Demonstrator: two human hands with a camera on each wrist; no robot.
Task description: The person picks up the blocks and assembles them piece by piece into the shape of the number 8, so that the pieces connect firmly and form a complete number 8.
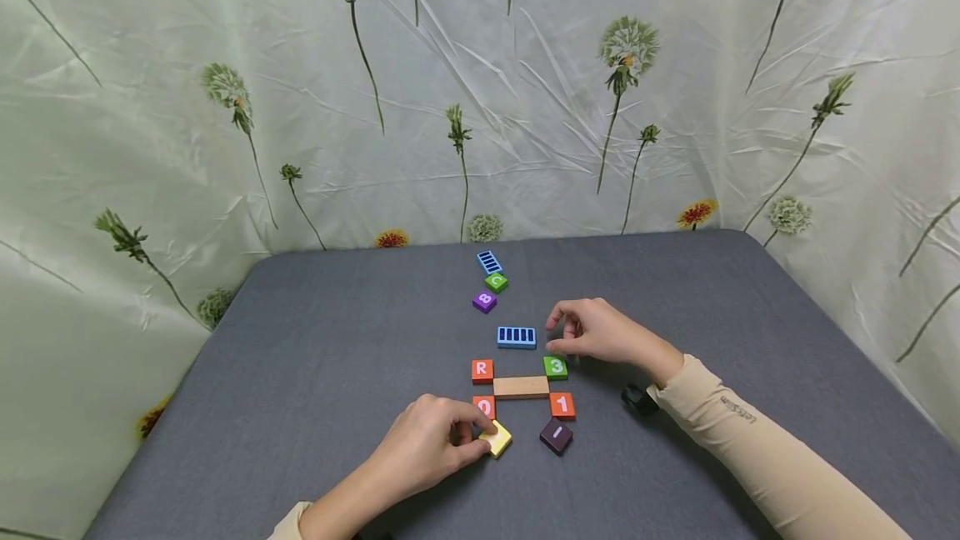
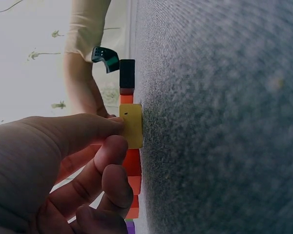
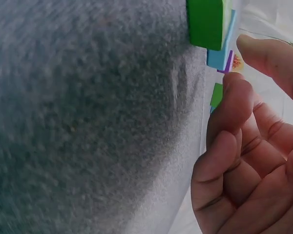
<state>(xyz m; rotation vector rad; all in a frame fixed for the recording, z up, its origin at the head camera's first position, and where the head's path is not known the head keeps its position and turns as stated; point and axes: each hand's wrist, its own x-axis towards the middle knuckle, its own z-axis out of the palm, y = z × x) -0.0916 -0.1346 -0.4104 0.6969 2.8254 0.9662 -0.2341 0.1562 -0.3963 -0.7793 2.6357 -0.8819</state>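
Your left hand [image 1: 425,446] pinches the yellow tile [image 1: 500,441] at the near left, just beside the red 0 tile [image 1: 480,401]. Your right hand [image 1: 603,332], thumb and forefinger apart, hovers just right of the far blue-framed block [image 1: 517,343], near the green 3 tile [image 1: 556,367].
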